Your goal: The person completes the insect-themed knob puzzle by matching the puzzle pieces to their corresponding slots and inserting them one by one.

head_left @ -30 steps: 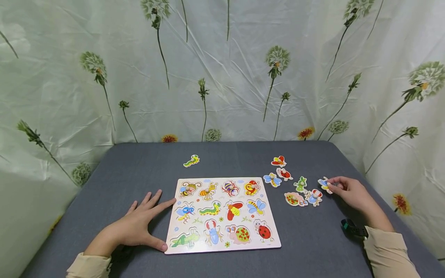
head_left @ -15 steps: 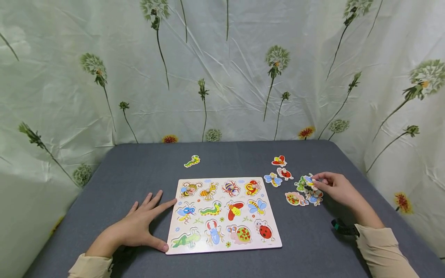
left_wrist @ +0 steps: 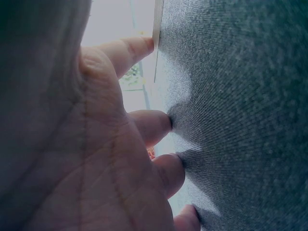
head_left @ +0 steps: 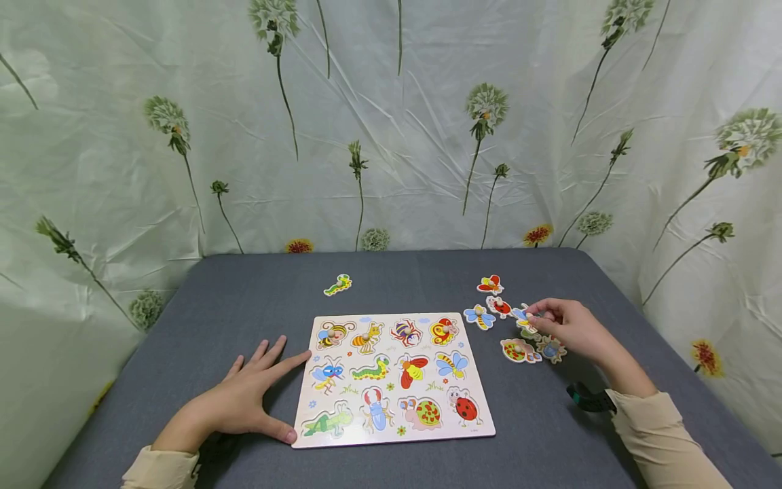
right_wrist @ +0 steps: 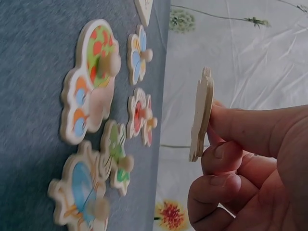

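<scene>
In the head view my left hand (head_left: 238, 401) lies spread at the left of an insect puzzle board (head_left: 452, 429), its thumb and index finger touching the board's edge. Its other fingertips press on the cloth, as the left wrist view shows. My right hand (head_left: 571, 333) pinches a blue-and-yellow winged insect puzzle piece (head_left: 521, 316) and holds it above the loose pieces. Seen edge-on in the right wrist view, the held piece (right_wrist: 201, 115) is off the table. Under it lie a partly covered grasshopper piece (right_wrist: 114, 144), a stag beetle piece (head_left: 552, 350) and a snail piece (head_left: 518, 350).
A dragonfly piece (head_left: 479, 317), a ladybug piece (head_left: 498, 306) and a red-winged bug piece (head_left: 491, 284) lie right of the board. Behind it is a caterpillar piece (head_left: 338, 284). Knobbed pieces fill the board's top row. A floral curtain (head_left: 403, 170) hangs behind the table.
My right hand has moved left, carrying the winged insect piece from the right side of the table to above the grasshopper piece. My left hand and the board stay put.
</scene>
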Available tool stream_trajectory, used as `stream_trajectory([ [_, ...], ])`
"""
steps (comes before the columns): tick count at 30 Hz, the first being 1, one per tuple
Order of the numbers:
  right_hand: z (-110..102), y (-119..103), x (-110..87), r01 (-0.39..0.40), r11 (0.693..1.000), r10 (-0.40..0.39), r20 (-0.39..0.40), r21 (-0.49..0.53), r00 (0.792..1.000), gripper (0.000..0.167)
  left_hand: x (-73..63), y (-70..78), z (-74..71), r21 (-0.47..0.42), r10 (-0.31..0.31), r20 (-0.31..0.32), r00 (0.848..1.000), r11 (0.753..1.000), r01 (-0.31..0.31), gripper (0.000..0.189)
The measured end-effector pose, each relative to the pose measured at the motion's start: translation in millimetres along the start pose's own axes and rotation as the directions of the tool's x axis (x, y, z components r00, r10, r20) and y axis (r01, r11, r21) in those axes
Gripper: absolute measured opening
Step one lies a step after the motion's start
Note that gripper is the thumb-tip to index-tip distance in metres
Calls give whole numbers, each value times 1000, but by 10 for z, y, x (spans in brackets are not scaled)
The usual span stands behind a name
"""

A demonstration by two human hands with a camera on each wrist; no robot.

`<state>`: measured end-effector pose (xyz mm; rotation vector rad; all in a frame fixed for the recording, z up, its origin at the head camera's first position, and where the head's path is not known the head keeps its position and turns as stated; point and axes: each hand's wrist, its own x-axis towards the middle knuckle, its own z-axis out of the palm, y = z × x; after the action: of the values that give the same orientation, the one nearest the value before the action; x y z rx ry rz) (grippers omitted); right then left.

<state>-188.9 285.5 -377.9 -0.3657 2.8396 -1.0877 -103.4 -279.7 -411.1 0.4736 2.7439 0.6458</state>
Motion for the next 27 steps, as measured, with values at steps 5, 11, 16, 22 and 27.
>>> stream_trajectory([
  [5,31,-118,57,15,1000,-15,5,-22,1000,30,1,-8,6,-12,1,2,1000,1000,-1,127],
  [11,70,-252,117,31,999,-30,15,-32,999,30,7,-12,-3,-33,22,-2,1000,999,-22,126],
  [16,145,-359,173,30,999,-29,41,-26,999,26,12,-16,-1,-21,22,4,1000,1000,-22,126],
  [22,246,-494,232,56,998,-56,53,-8,997,24,-7,-18,-5,-17,2,11,1000,1000,-2,127],
  [27,284,-592,255,59,998,-59,39,-10,998,20,-7,-19,-4,0,11,3,1000,1000,-11,127],
])
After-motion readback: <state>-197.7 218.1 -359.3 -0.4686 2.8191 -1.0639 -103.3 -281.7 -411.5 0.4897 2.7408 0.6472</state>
